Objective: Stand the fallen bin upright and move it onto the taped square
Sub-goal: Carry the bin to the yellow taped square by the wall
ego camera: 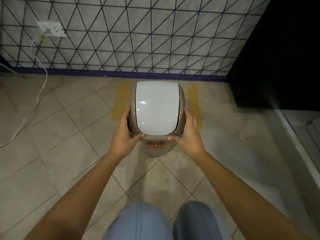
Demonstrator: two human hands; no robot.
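The bin (157, 108) stands upright on the tiled floor, a beige body with a white swing lid and an orange label on its front. My left hand (123, 134) grips its left side and front rim. My right hand (187, 134) grips the right side and front rim. Yellow tape strips of the taped square (194, 104) show on the floor to the left and right of the bin. The bin hides most of the square, so I cannot tell whether it rests on the floor or is lifted.
A wall with a black triangle pattern (138, 40) runs close behind the bin. A black cabinet (277, 58) stands to the right. A white socket (52, 29) with a white cable (39, 90) trailing over the floor is on the left. My knees (166, 222) are at the bottom.
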